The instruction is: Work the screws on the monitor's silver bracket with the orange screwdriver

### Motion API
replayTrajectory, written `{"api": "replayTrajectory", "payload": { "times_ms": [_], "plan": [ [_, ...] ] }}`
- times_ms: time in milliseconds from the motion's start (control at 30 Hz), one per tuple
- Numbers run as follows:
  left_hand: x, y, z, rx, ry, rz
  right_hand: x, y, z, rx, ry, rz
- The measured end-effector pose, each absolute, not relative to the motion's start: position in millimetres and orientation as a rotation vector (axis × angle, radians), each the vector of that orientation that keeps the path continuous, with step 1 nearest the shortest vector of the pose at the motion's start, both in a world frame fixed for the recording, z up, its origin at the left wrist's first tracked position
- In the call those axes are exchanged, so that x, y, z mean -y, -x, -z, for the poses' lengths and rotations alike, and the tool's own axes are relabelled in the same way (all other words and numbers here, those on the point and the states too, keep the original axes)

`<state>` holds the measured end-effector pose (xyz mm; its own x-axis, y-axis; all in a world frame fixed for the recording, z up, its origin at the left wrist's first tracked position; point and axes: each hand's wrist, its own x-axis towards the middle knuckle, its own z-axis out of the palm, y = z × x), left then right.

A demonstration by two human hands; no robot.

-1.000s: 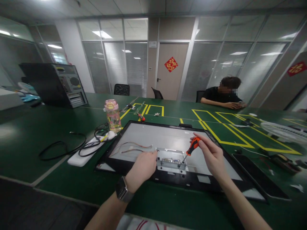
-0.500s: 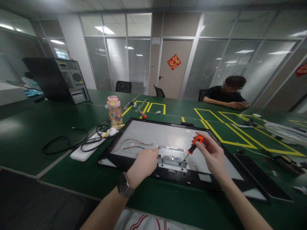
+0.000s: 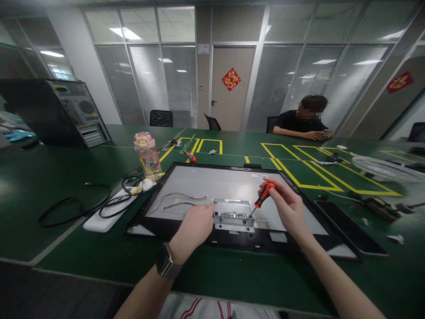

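Observation:
A monitor panel (image 3: 226, 184) lies face down on the green table, its grey metal back up inside a black frame. At its near edge sits a small metal board cover (image 3: 234, 215). My left hand (image 3: 194, 228), with a watch on the wrist, is curled and rests against the cover's left side. My right hand (image 3: 287, 208) pinches an orange-handled screwdriver (image 3: 260, 198), whose tip touches the cover's right side. Thin red and white wires (image 3: 181, 201) run over the panel to the left of the cover.
A pink-capped bottle (image 3: 147, 156), a white slab (image 3: 111, 212) and black cables (image 3: 86, 206) lie left of the panel. A computer tower (image 3: 66, 113) stands far left. A black back cover (image 3: 348, 228) and a white fan grille (image 3: 385, 168) lie right. A person (image 3: 303, 122) sits across the table.
The view has shifted a little; both hands stay at the metal cover, the right fingers turning slightly on the screwdriver handle.

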<state>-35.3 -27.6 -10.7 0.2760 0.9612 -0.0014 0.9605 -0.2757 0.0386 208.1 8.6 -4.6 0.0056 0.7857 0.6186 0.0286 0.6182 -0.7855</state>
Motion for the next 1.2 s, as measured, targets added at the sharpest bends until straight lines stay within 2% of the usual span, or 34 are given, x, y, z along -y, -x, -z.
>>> {"api": "replayTrajectory", "payload": {
  "times_ms": [433,800,1200],
  "plan": [
    [27.2,35.5,8.7,-1.875,-2.476,0.013,-6.2,-206.4,1.4,1.477,0.709,-0.724],
    [26.0,35.6,9.9,-1.899,-2.48,0.038,-5.1,-202.9,-4.3,1.45,0.766,-0.568],
    [26.2,35.7,9.2,-1.889,-2.478,0.022,-9.4,-205.8,4.4,1.436,0.766,-0.632]
  ]
}}
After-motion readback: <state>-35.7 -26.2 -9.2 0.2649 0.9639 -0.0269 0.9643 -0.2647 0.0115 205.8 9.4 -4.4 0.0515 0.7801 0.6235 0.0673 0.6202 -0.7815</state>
